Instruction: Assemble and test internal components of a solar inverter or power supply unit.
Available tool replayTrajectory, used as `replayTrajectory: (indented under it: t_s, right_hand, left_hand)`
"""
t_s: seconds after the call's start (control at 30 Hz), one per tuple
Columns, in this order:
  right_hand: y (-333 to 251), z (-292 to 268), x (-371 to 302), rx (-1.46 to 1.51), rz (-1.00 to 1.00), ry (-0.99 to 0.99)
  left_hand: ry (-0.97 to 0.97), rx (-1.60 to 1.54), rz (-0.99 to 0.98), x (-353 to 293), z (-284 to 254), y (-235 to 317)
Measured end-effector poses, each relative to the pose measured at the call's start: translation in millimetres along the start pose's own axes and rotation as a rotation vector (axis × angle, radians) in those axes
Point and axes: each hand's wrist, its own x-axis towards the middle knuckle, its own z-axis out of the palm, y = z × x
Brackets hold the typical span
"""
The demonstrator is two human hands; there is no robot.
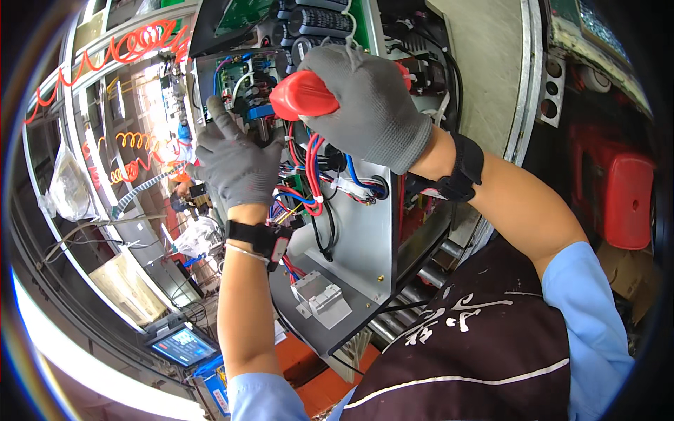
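My right hand (372,105), in a grey work glove, is closed around a red-handled tool (303,95). The handle's rounded end sticks out to the left, while its working end is hidden, so I cannot make out its exact kind. Lower and to the left, my left hand (242,165), also gloved, has its fingers spread over the near left side of an open metal equipment cabinet (358,235). Red and blue wires (313,165) run between and below the hands. Beyond the left fingertips lies a circuit board (242,81) with a blue component (260,111).
Black cylindrical capacitors (319,22) line the cabinet's far end. A grey plastic module (321,298) sits on the near panel. Metal rollers (421,288) lie under the cabinet. Coiled red air hoses (140,45) hang at left, a screen (184,345) stands lower left, and a red stool (627,200) is at right.
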Motion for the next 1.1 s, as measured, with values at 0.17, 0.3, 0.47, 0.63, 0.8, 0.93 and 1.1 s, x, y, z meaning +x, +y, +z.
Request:
replayTrajectory:
  t_s: [0.17,0.3,0.47,0.63,0.8,0.93,1.1]
  right_hand:
    - [-1,-1,4,0.063,-0.023,-0.001]
    - [-6,-1,7,0.054,0.048,-0.028]
    - [-5,-4,4,0.081,0.041,-0.060]
    - [-8,5,-5,0.060,0.022,-0.157]
    - [-7,5,1,0.037,-0.238,-0.236]
    - [-21,1,11,-0.213,-0.527,-0.428]
    - [-25,-1,3,-0.105,-0.449,-0.469]
  left_hand:
    - [0.043,0.000,-0.066,6,6,9]
    - [0.117,-0.084,-0.111,5,7,11]
    - [0.037,-0.187,-0.058,0,1,3]
    - [-0.036,-0.237,0.013,-4,-5,-5]
    - [-0.043,-0.276,0.043,3,-8,-5]
    - [-0.043,-0.196,0.073,5,2,-17]
    - [-0.148,-0.243,0.096,4,-12,-24]
